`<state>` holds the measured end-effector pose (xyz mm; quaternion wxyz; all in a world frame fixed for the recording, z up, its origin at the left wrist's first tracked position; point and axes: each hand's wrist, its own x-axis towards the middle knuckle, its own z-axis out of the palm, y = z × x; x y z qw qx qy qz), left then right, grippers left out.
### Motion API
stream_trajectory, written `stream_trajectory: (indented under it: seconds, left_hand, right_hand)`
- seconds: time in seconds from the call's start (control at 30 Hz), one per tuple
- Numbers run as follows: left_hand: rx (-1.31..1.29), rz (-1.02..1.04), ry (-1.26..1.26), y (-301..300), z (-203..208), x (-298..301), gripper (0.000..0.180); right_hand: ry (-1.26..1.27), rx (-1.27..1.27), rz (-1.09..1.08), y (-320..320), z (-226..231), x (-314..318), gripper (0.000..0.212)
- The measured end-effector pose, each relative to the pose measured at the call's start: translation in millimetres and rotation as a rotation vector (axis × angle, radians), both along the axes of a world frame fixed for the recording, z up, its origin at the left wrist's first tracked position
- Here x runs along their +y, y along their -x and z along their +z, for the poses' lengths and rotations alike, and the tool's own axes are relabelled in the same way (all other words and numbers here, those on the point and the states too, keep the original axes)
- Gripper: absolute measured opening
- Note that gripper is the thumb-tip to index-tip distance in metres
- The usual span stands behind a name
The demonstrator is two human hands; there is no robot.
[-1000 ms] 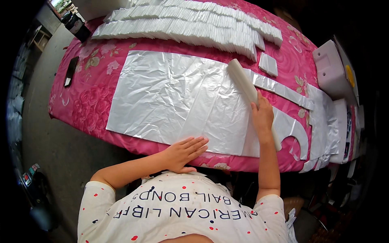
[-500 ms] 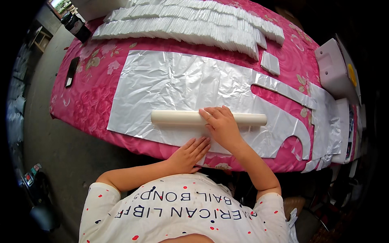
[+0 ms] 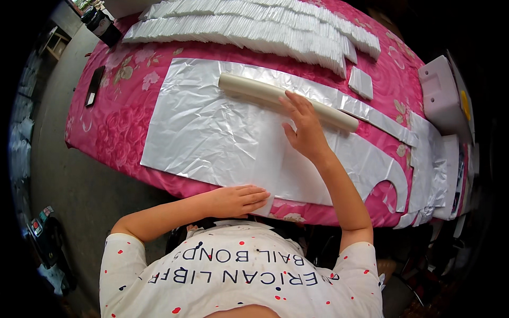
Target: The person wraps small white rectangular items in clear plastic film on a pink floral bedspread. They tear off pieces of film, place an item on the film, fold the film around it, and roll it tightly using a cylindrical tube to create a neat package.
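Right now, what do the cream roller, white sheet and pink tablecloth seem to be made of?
Cream roller: smooth, satin plastic or cardboard; even sheen fits both. White sheet: likely thin, glossy plastic film, given sharp creases and glints. Pink tablecloth: probably printed fabric, faintly satiny, given its draping edge.

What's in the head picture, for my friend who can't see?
A person's right hand touches a pale tube slanting across a shiny white sheet, the left hand at the sheet's near edge. Rows of white packets line the pink flowered tablecloth beyond.
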<state>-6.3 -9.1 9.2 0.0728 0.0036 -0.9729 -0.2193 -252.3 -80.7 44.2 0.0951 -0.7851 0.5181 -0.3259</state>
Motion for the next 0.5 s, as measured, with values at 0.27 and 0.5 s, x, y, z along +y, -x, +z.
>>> stream_trajectory:
  seconds: [0.27, 0.5]
  left_hand:
    - [0.229, -0.122, 0.097, -5.4, -13.3, -16.4, 0.036]
    - [0.340, 0.183, -0.099, 4.1, 4.4, -24.7, 0.054]
  right_hand:
    - [-0.271, 0.062, 0.271, -15.0, -15.0, 97.1, 0.055]
    - [-0.120, 0.029, 0.121, -22.2, -34.7, 102.6, 0.044]
